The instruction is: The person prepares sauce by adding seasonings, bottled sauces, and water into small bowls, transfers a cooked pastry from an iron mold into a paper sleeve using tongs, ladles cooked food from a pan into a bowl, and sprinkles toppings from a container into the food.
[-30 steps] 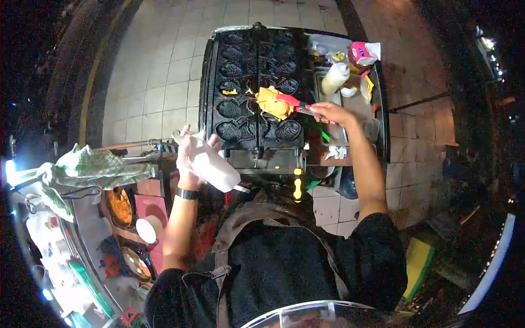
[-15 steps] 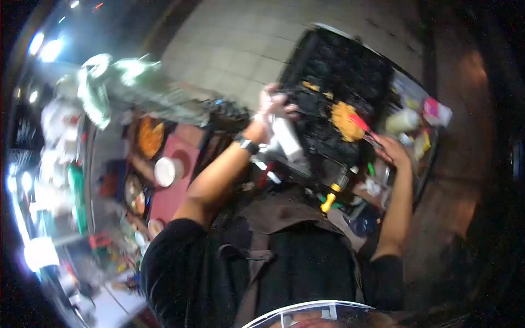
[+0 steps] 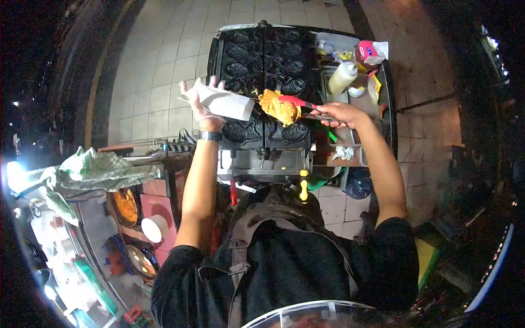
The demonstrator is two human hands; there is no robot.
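My left hand [image 3: 198, 112] holds a white paper sleeve [image 3: 225, 104] over the left half of a black fish-shaped waffle iron [image 3: 290, 52]. Its fingers spread behind the paper, and the sleeve's lower end points to the right. Red-tipped tongs [image 3: 298, 101] are in my right hand [image 3: 342, 113], whose fingers wrap round the handles. Between the tong tips is a golden-brown fish-shaped waffle [image 3: 279, 109] with ragged edges, close to the sleeve's end but apart from it. Several fish moulds show bare in the iron.
To the right, a tray [image 3: 355, 156] carries a squeeze bottle [image 3: 343, 77] and a pink tissue pack [image 3: 372, 52]. A yellow-handled tool [image 3: 304, 186] hangs at the iron's front. On the left are a checked cloth [image 3: 104, 169], a white cup [image 3: 155, 228] and a pan of orange food [image 3: 126, 206].
My view has turned so the iron stands upright ahead. The tongs have brought the waffle left, much nearer the paper sleeve. The loose crumbs on the iron no longer show.
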